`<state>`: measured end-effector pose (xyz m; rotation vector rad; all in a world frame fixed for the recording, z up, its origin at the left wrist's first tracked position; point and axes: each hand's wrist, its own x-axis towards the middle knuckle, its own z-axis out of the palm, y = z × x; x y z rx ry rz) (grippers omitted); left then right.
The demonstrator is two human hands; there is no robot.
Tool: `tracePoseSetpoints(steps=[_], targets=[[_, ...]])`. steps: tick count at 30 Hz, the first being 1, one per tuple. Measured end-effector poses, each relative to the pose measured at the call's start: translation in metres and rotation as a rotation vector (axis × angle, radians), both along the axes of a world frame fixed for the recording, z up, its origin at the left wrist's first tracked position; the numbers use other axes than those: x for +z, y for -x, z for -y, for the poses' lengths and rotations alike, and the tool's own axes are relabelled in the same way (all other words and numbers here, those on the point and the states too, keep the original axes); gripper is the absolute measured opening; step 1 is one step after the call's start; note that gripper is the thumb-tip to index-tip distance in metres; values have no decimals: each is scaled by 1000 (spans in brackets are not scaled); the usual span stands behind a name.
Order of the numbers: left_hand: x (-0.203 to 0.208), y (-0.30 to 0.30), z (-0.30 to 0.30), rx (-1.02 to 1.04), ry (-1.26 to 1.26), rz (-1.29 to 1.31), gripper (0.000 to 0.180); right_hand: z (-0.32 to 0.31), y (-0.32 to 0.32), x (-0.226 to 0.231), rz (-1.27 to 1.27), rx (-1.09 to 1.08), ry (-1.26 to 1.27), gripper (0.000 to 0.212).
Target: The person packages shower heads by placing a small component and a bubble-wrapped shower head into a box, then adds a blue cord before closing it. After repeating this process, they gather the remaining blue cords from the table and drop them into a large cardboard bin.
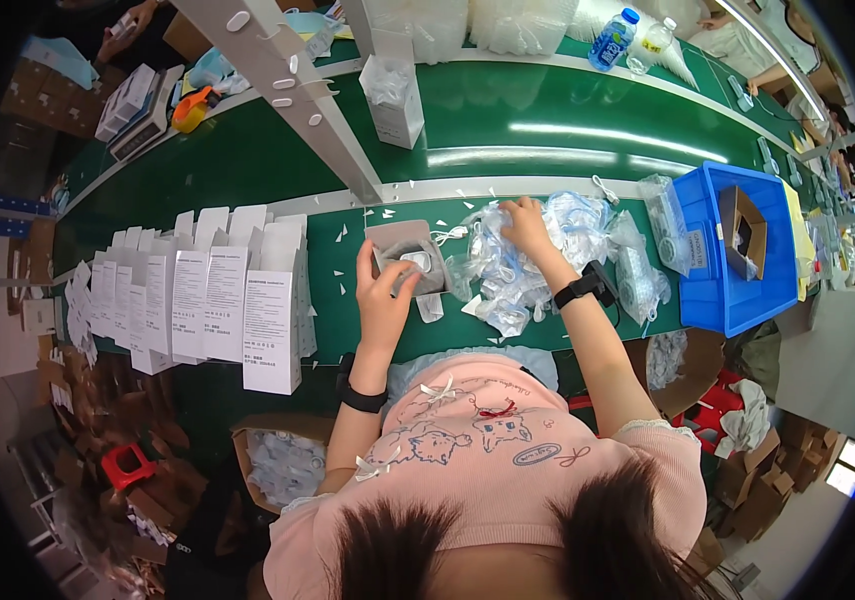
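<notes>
My left hand is at the left side of a small open box, its fingers and thumb on either side of the box's near-left wall. Inside the box sits a rounded white device in a grey lining. A white cable end lies by its far right corner. My right hand rests on a heap of white cables in clear bags, fingers bent down onto one bag; their tips are partly hidden. Left of the box stands a row of white printed cartons with raised flaps.
A blue crate holding a brown carton stands at the right, beside bubble-wrapped packs. Beyond the metal post stands a tall white box. Small white paper scraps dot the green table. Open cartons of bagged items sit below.
</notes>
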<state>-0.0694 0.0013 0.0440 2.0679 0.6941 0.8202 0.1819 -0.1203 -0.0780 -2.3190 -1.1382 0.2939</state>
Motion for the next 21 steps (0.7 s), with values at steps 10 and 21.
tracePoseSetpoints(steps=[10,21], targets=[[12,-9,-14,136,92,-39,14,4,-11,6,-180,83,-6,26],[7,-7,-20,166,132,-57,13,5,-12,66,-440,10,-276,38]])
